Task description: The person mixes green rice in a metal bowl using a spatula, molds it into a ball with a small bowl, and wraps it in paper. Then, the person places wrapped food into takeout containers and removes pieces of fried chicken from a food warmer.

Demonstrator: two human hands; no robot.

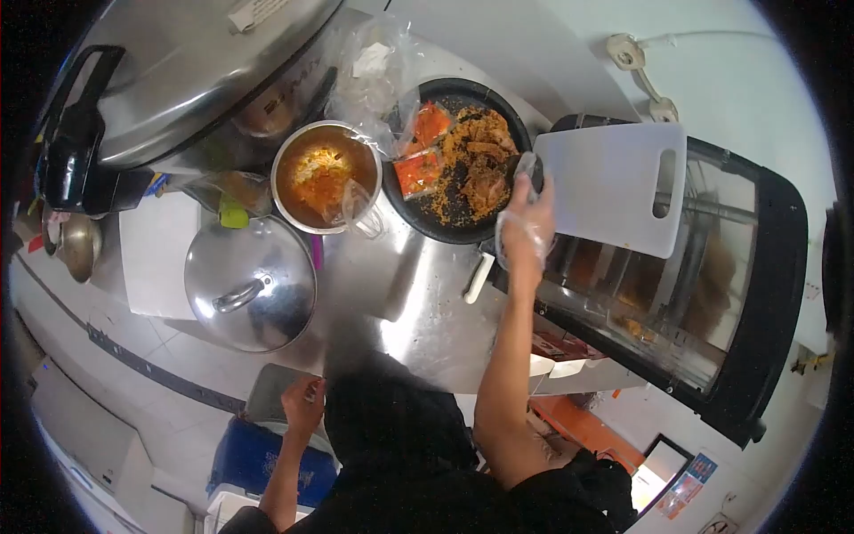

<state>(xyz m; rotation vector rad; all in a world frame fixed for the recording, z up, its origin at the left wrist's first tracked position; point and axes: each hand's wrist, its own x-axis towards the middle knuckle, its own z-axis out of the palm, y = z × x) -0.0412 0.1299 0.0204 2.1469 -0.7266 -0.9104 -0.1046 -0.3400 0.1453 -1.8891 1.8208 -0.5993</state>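
Note:
My right hand (527, 222), in a clear plastic glove, is at the right rim of a black pan (427, 222). Its fingers curl around something dark at the rim, which I cannot make out. Inside the pan lie browned fried meat pieces (487, 182) with golden crumbs and red-and-white packets (418, 173). A white cutting board (605, 187) is just right of this hand, and a white-handled tool (479, 278) lies below the pan. Low by the counter's front edge, my left hand (303, 402) is closed; what it holds, if anything, is hidden.
A steel bowl (283, 191) of reddish-orange liquid stands left of the pan, beside a clear plastic bag (369, 84). Nearer is a steel lid (249, 307). A large pressure cooker (196, 80) fills the upper left. A glass-topped case (685, 294) stands right, a blue bin (258, 458) below.

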